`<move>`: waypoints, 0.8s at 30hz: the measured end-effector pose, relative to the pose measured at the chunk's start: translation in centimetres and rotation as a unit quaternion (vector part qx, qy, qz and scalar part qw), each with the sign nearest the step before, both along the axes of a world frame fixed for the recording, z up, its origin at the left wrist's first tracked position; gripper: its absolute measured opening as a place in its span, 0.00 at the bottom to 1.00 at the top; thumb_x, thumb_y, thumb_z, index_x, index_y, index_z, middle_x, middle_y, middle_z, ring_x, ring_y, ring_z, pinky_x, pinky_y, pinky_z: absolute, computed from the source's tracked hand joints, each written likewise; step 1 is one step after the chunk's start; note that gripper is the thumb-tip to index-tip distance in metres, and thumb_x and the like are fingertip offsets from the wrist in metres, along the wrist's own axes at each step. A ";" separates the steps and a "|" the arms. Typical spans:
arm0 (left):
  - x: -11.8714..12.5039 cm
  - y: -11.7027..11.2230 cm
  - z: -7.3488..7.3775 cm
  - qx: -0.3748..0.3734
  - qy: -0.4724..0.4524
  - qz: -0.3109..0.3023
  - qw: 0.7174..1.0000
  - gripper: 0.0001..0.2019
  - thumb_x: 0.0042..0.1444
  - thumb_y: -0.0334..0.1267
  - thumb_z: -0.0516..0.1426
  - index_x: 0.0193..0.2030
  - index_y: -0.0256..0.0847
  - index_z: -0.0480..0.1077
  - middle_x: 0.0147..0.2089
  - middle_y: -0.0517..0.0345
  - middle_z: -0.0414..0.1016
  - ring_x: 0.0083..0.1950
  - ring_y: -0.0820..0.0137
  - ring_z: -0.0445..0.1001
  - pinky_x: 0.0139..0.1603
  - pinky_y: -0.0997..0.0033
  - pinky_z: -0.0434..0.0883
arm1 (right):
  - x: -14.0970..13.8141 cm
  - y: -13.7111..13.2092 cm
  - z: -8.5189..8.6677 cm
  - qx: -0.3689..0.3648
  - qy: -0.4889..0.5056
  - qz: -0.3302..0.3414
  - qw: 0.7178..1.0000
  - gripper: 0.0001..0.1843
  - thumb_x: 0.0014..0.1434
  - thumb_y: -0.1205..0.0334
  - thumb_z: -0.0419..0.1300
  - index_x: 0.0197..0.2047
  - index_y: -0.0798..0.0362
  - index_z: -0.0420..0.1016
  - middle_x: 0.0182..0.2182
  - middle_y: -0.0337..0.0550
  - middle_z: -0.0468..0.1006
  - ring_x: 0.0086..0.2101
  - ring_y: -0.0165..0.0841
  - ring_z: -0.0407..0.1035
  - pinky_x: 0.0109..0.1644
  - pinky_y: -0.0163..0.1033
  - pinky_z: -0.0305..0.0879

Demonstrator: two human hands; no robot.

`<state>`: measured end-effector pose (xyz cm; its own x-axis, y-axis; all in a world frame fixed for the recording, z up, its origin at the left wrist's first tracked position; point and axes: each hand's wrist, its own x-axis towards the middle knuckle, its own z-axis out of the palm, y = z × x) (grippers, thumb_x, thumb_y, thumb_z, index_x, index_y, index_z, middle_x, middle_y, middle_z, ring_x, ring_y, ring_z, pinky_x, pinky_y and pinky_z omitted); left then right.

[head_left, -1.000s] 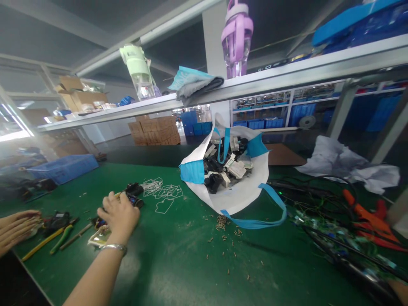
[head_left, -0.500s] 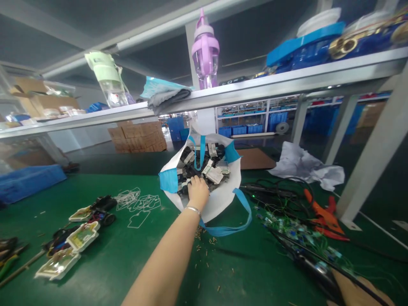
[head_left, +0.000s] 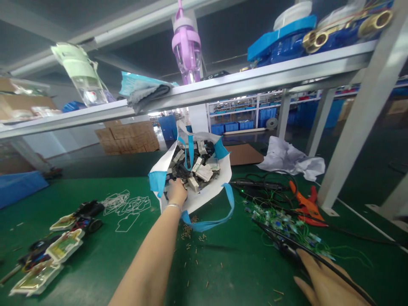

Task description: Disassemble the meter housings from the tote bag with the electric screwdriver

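My left hand [head_left: 176,192], a silver bracelet on its wrist, reaches over the near rim of a white bag with blue handles [head_left: 213,192]. Its fingers are buried among the black and white plastic parts [head_left: 195,166] that fill the bag, so I cannot see what they hold. At the bottom right, my right hand [head_left: 321,284] lies flat on the green table [head_left: 236,263] with its fingers spread. A black cable crosses over it, running from a black pen-like tool [head_left: 282,246].
Flat pale parts and small black pieces [head_left: 60,244] lie at the left beside thin white wire outlines [head_left: 127,206]. Small brass bits [head_left: 191,231] are scattered below the bag. Tangled green wires and orange pliers [head_left: 302,203] sit right. A metal shelf [head_left: 223,87] carries bottles overhead.
My left hand has left the parts at the left, crossed to the bag and sunk its fingers into it. The view has swung right, and my right hand has come into view.
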<state>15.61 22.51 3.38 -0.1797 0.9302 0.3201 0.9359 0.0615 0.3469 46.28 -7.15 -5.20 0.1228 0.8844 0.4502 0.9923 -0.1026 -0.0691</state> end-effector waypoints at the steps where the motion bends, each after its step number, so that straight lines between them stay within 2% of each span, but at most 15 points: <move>1: -0.4 -0.2 0.2 -0.001 -0.024 0.002 1.000 0.14 0.56 0.40 0.53 0.47 0.35 0.64 0.48 0.51 0.64 0.45 0.66 0.67 0.43 0.60 0.68 | -0.8 0.0 0.8 0.011 -0.013 0.001 1.000 0.22 0.51 0.53 0.52 0.47 0.54 0.69 0.40 0.53 0.73 0.40 0.46 0.68 0.44 0.50 0.65; 4: -1.7 -1.0 1.0 -0.008 -0.107 -0.013 0.994 0.11 0.55 0.40 0.54 0.41 0.35 0.66 0.41 0.54 0.68 0.41 0.69 0.69 0.40 0.64 0.68 | -3.3 0.1 3.6 0.061 -0.060 0.013 0.996 0.19 0.54 0.56 0.48 0.43 0.57 0.71 0.37 0.53 0.74 0.38 0.44 0.69 0.42 0.50 0.67; 6: -2.5 -1.9 1.6 -0.004 -0.173 -0.033 0.984 0.09 0.55 0.39 0.54 0.36 0.34 0.66 0.35 0.57 0.69 0.35 0.72 0.69 0.37 0.67 0.68 | -4.4 0.3 5.0 0.098 -0.081 0.035 0.991 0.18 0.56 0.58 0.45 0.40 0.56 0.72 0.34 0.51 0.75 0.33 0.41 0.71 0.37 0.47 0.69; 9: -3.3 -4.3 3.1 0.039 -0.287 -0.068 0.955 0.09 0.49 0.39 0.57 0.27 0.36 0.64 0.27 0.63 0.66 0.29 0.74 0.67 0.32 0.70 0.67 | -5.2 0.6 5.7 0.135 -0.084 0.069 0.985 0.20 0.59 0.59 0.41 0.38 0.57 0.72 0.33 0.49 0.75 0.31 0.37 0.71 0.33 0.42 0.70; 11: -3.7 -6.8 4.3 0.083 -0.371 -0.100 0.920 0.10 0.44 0.40 0.59 0.25 0.38 0.60 0.24 0.65 0.63 0.28 0.74 0.67 0.30 0.72 0.67 | -5.3 0.8 5.5 0.145 -0.078 0.085 0.983 0.20 0.60 0.58 0.41 0.38 0.56 0.72 0.33 0.49 0.74 0.31 0.36 0.70 0.33 0.41 0.69; 14: -4.0 -11.4 6.1 0.133 -0.478 -0.163 0.852 0.14 0.39 0.43 0.58 0.27 0.41 0.56 0.28 0.66 0.62 0.29 0.74 0.67 0.31 0.72 0.68 | -5.5 0.9 5.0 0.165 -0.063 0.096 0.980 0.19 0.61 0.56 0.42 0.40 0.55 0.71 0.35 0.47 0.74 0.32 0.36 0.70 0.35 0.41 0.68; 16: -4.1 -14.6 6.6 0.142 -0.530 -0.202 0.811 0.17 0.37 0.45 0.59 0.27 0.41 0.55 0.31 0.65 0.62 0.33 0.74 0.68 0.33 0.71 0.69 | -5.7 0.9 5.1 0.182 -0.058 0.115 0.975 0.19 0.61 0.55 0.42 0.41 0.55 0.71 0.36 0.46 0.74 0.34 0.36 0.70 0.37 0.42 0.67; 17: -4.2 -16.1 6.6 0.128 -0.566 -0.226 0.782 0.17 0.37 0.43 0.60 0.27 0.41 0.55 0.32 0.64 0.63 0.34 0.73 0.68 0.34 0.71 0.69 | -5.9 1.0 5.1 0.193 -0.057 0.126 0.971 0.19 0.61 0.55 0.42 0.41 0.55 0.70 0.36 0.46 0.74 0.34 0.36 0.70 0.38 0.42 0.66; 19: -4.3 -18.5 6.0 0.061 -0.680 -0.273 0.678 0.16 0.39 0.38 0.62 0.28 0.40 0.56 0.32 0.63 0.64 0.33 0.74 0.68 0.34 0.73 0.68 | -6.4 1.0 5.5 0.213 -0.055 0.149 0.964 0.18 0.62 0.55 0.43 0.42 0.55 0.69 0.36 0.46 0.74 0.35 0.36 0.70 0.39 0.41 0.66; 21: -4.2 -20.3 4.8 -0.007 -0.755 -0.282 0.593 0.16 0.41 0.34 0.62 0.30 0.40 0.56 0.32 0.63 0.65 0.32 0.75 0.68 0.31 0.76 0.66 | -7.2 1.1 5.9 0.222 -0.048 0.170 0.959 0.17 0.61 0.54 0.44 0.43 0.54 0.68 0.36 0.45 0.74 0.35 0.36 0.70 0.39 0.41 0.66; 24: -4.0 -21.7 2.8 -0.070 -0.803 -0.258 0.532 0.15 0.43 0.32 0.62 0.31 0.40 0.57 0.31 0.62 0.66 0.30 0.75 0.68 0.29 0.77 0.65 | -8.9 0.8 6.9 0.217 -0.020 0.203 0.955 0.16 0.61 0.54 0.45 0.45 0.52 0.67 0.37 0.44 0.74 0.36 0.34 0.70 0.40 0.38 0.67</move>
<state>11.65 0.76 6.14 0.1746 0.9828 0.0599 -0.6569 0.0710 0.7507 37.39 -6.30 1.71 -0.2147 0.5854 0.7818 0.9470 0.3206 0.0201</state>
